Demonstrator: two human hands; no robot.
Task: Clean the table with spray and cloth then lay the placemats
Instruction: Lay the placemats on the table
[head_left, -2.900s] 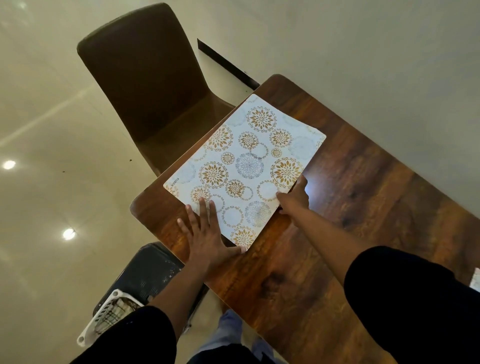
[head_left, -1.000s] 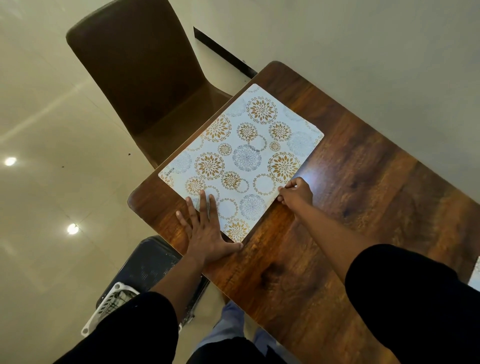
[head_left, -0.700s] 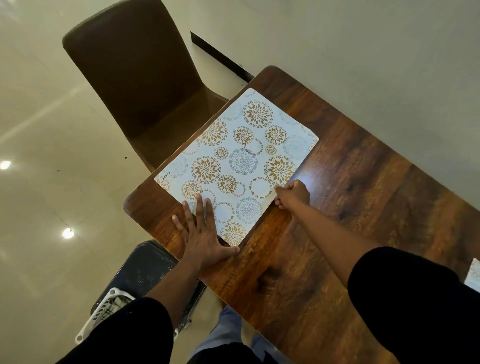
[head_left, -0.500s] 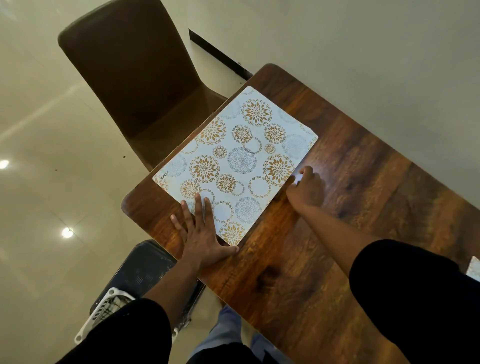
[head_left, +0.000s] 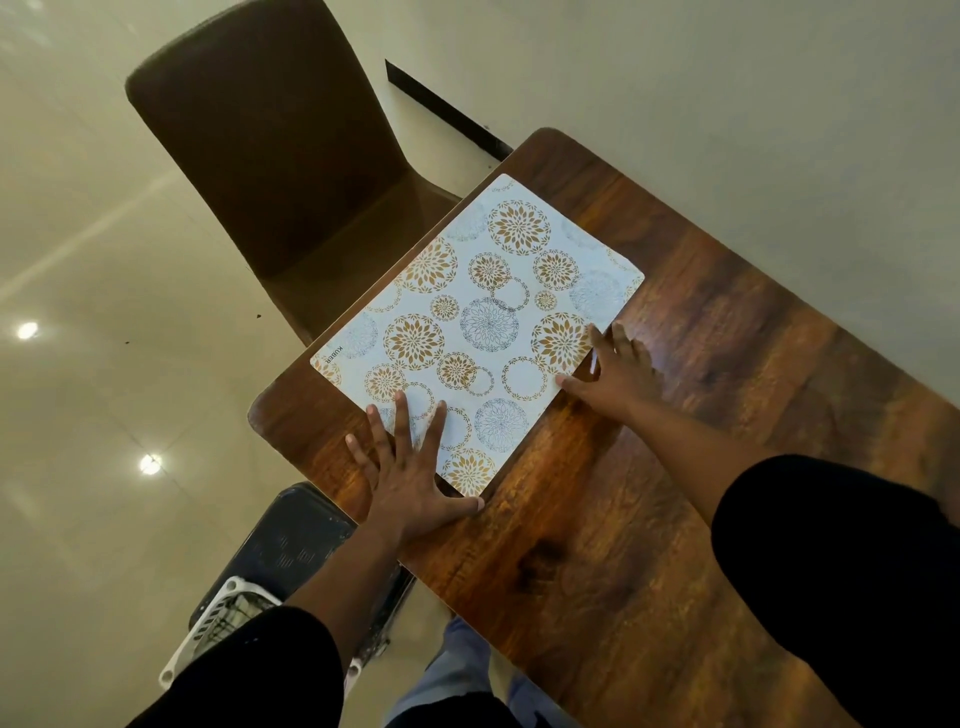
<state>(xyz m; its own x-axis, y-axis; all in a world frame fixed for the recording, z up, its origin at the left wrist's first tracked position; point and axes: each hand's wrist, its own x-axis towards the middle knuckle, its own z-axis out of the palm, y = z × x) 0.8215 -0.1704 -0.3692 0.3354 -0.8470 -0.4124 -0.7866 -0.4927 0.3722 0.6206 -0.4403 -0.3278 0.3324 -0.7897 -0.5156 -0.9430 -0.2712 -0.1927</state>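
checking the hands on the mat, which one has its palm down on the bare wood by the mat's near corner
The left hand: its palm lies on the table at the placemat's near corner. The right hand rests further along, at the mat's long edge.

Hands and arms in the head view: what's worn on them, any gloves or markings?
Both the left hand and right hand are bare, no gloves, rings or watch visible. Forearms are uncovered; black sleeves begin near the elbows. No markings visible.

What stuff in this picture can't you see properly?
Head view, the only one:
- Spray and cloth: not in view.
- Table: its near right end is hidden by the sleeve and cut by the frame edge.
- Basket on the floor: contents too small, partly behind the left arm.
- Placemat corner: under the left hand.
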